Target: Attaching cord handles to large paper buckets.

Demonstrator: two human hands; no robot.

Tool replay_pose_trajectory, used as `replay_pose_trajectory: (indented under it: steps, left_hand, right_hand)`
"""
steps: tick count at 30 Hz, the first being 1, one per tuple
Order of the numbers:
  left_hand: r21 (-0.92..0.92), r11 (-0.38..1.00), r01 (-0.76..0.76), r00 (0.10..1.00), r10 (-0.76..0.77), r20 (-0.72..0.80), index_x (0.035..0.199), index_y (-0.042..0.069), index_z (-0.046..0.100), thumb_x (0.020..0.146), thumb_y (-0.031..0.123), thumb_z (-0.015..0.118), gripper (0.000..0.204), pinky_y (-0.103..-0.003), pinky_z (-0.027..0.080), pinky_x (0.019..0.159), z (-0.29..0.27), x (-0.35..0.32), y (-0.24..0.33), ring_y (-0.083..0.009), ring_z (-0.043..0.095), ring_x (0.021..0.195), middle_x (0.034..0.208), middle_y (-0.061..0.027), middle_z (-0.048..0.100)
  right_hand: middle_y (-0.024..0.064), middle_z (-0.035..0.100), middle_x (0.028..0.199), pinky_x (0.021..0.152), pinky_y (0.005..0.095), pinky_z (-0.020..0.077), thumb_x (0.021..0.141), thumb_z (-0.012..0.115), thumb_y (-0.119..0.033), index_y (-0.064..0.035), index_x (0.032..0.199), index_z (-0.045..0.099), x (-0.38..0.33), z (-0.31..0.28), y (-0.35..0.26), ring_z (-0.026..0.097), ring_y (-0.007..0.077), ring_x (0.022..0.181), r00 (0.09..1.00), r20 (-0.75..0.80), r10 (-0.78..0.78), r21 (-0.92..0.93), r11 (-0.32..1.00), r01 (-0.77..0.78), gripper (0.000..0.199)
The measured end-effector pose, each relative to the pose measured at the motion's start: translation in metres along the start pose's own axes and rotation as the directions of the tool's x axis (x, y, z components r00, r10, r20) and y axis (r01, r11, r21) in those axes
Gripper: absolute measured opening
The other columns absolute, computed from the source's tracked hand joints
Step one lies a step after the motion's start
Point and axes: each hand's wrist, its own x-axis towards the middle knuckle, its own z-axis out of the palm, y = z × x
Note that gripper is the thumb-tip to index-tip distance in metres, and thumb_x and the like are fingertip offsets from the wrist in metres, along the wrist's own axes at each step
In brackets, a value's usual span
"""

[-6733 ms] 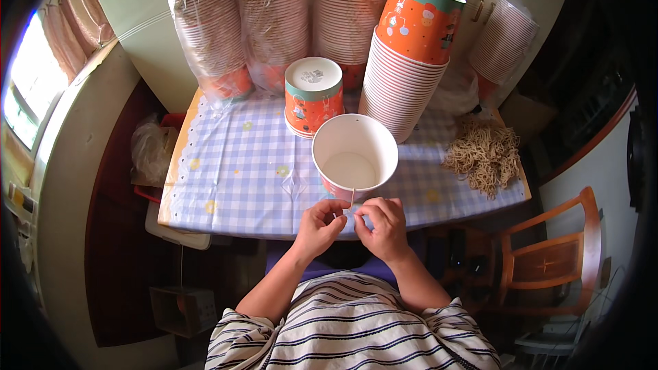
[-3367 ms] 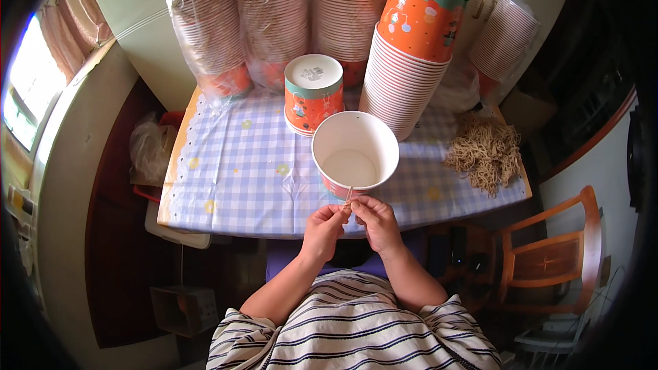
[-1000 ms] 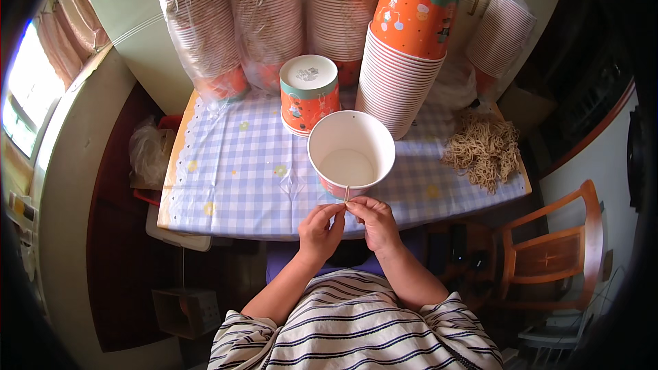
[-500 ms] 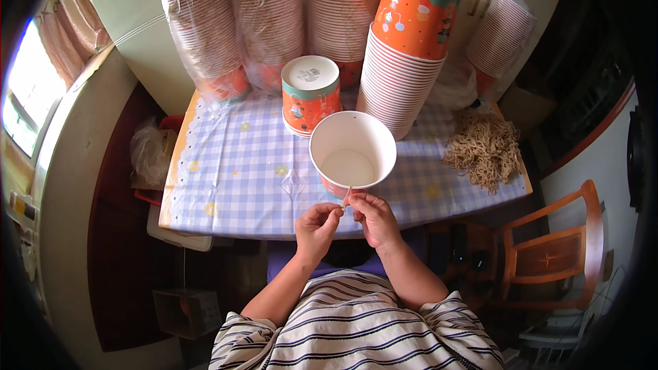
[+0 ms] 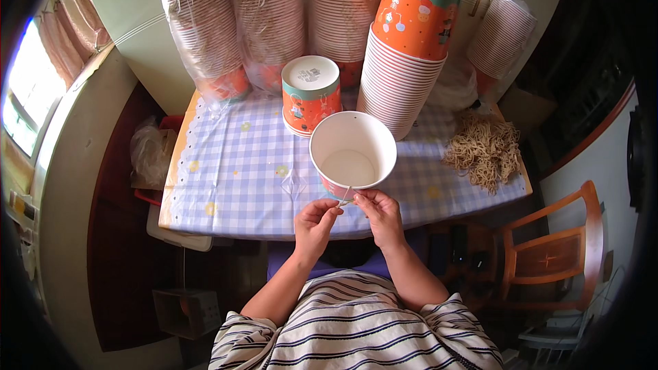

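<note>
An upright white-lined paper bucket (image 5: 351, 138) stands near the table's front edge, its open mouth tilted toward me. From the near side of its rim hangs a thin, pale string (image 5: 347, 196). My left hand (image 5: 314, 225) pinches the string just below the bucket. Close by on the right, my right hand (image 5: 382, 219) pinches the same string, its fingertips near the bucket's wall. Fingers partly hide the string's ends. Behind the bucket, an orange and green paper bucket (image 5: 310, 106) sits upside down. At the right lies a heap of tan strings (image 5: 484, 153).
A tall stack of nested paper buckets (image 5: 401, 75) rises behind the near bucket. Several plastic-wrapped stacks (image 5: 205, 34) line the back wall. The table wears a blue checked cloth (image 5: 240, 164). A wooden chair (image 5: 548, 253) stands at the right.
My hands have spread slightly apart, the right one moving a little to the right. The string between them now slants more. The buckets have not moved.
</note>
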Motion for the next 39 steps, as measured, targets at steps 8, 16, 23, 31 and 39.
replay_pose_trajectory:
  steps: [8, 16, 23, 31, 39]
  left_hand:
    - [0.186, 0.978, -0.094, 0.995, 0.085, 0.052, 0.104, -0.001, 0.06, 0.082, 0.0, 0.064, 0.023, -0.016, 0.039, 0.056, 0.013, 0.002, 0.005, -0.0023, 0.049, 0.064, 0.075, 0.0014, 0.058]
    - [0.296, 0.952, -0.079, 0.994, 0.097, -0.049, 0.088, -0.003, 0.062, 0.084, 0.003, 0.064, 0.007, -0.015, 0.036, 0.052, 0.011, 0.004, -0.003, 0.0003, 0.047, 0.06, 0.073, 0.0028, 0.059]
    - [0.314, 0.945, -0.094, 0.99, 0.121, -0.068, 0.086, -0.002, 0.062, 0.082, 0.003, 0.064, 0.007, -0.015, 0.033, 0.048, 0.009, 0.003, -0.003, 0.0012, 0.042, 0.055, 0.069, 0.0043, 0.058]
    - [0.315, 0.942, -0.116, 0.984, 0.153, -0.094, 0.085, -0.001, 0.063, 0.081, 0.005, 0.066, 0.008, -0.016, 0.032, 0.046, 0.01, 0.003, -0.004, 0.0018, 0.039, 0.051, 0.065, 0.0056, 0.056]
    - [0.336, 0.929, -0.153, 0.981, 0.184, -0.063, 0.086, -0.001, 0.063, 0.081, 0.005, 0.066, 0.008, -0.016, 0.031, 0.045, 0.008, 0.001, -0.005, 0.0016, 0.038, 0.05, 0.063, 0.005, 0.055]
  right_hand:
    - [0.0019, 0.063, 0.083, 0.072, 0.0209, 0.0441, 0.087, 0.062, -0.015, 0.0002, 0.093, 0.063, -0.003, 0.002, -0.008, 0.055, 0.0064, 0.077, 0.998, 0.037, 0.042, -0.01, 0.999, -0.041, 0.016]
    - [0.002, 0.063, 0.081, 0.071, 0.021, 0.0439, 0.088, 0.062, -0.016, -0.0001, 0.092, 0.063, -0.004, 0.002, -0.009, 0.055, 0.0061, 0.075, 0.999, 0.027, 0.045, -0.013, 0.999, -0.045, 0.017]
    - [0.0014, 0.062, 0.081, 0.072, 0.0213, 0.0428, 0.088, 0.062, -0.016, -0.0007, 0.092, 0.063, -0.002, 0.002, -0.01, 0.054, 0.0058, 0.075, 1.0, -0.015, -0.007, -0.025, 1.0, 0.006, 0.016]
    - [0.0, 0.061, 0.081, 0.07, 0.0202, 0.0414, 0.088, 0.062, -0.018, -0.0022, 0.094, 0.062, -0.005, 0.004, -0.008, 0.053, 0.0058, 0.075, 0.998, -0.061, -0.017, -0.016, 1.0, 0.016, 0.017]
    - [-0.003, 0.06, 0.079, 0.06, 0.0151, 0.037, 0.085, 0.064, -0.014, -0.0033, 0.093, 0.063, -0.011, 0.007, 0.007, 0.05, 0.0019, 0.069, 0.983, 0.147, 0.109, 0.143, 0.981, -0.13, 0.013]
